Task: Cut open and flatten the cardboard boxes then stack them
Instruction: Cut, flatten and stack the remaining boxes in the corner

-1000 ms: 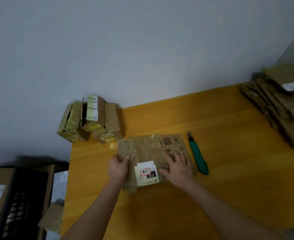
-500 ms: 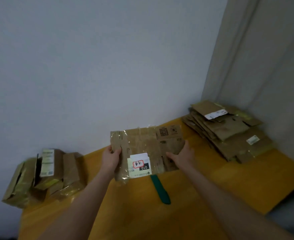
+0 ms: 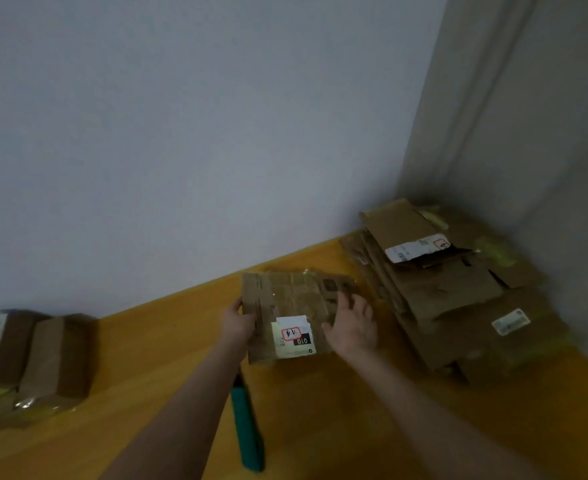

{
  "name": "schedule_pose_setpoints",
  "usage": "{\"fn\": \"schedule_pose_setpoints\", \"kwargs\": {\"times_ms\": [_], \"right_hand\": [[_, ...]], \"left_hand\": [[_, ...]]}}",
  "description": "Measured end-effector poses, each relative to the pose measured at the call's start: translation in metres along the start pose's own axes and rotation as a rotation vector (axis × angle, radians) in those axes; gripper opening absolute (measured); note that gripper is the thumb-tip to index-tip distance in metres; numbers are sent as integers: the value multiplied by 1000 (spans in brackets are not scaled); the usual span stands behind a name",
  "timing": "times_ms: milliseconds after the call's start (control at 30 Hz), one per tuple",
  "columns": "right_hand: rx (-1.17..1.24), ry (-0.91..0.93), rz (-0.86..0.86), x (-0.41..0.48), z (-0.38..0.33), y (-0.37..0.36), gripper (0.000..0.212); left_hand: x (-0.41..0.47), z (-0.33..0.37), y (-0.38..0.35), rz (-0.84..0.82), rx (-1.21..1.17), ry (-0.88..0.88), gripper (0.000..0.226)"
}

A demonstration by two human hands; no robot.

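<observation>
Grip, left hand (image 3: 238, 323): pinches left edge of flattened cardboard box (image 3: 292, 303), lifted over counter (image 3: 320, 427). Grip, right hand (image 3: 353, 332): fingers (image 3: 356, 306) spread across right edge; hold unclear. Box long axis left-right. Destination, stack of flattened boxes (image 3: 451, 296): just right, slightly far; right hand nearer.

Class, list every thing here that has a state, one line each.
box: flattened, held between the hands.
left hand: grips the box's left edge.
right hand: at its right edge, grip unclear.
stack: flattened cardboard, piled at the right.
closed boxes: unflattened, taped, at the left.
knife: lying on the table, unheld.
</observation>
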State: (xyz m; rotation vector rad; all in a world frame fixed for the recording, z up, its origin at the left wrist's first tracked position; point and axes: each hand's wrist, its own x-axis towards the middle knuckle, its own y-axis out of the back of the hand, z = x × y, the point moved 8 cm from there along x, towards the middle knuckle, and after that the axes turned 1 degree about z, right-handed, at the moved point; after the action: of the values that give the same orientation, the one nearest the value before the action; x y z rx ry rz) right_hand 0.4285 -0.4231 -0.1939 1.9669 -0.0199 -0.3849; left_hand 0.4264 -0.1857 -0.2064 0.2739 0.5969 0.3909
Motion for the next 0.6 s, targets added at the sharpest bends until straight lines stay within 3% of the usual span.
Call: {"fn": "schedule_pose_setpoints", "kwargs": {"times_ms": [133, 333, 600], "right_hand": [[-73, 70, -74, 23, 6, -24, 79], [-107, 118, -156, 31, -8, -47, 85], [-128, 273, -132, 14, -78, -44, 77]], "left_hand": [[17, 15, -45, -63, 176, -83, 71], [17, 11, -64, -116, 786, -236, 73], [-2, -2, -8, -25, 1035, -287, 66]]}}
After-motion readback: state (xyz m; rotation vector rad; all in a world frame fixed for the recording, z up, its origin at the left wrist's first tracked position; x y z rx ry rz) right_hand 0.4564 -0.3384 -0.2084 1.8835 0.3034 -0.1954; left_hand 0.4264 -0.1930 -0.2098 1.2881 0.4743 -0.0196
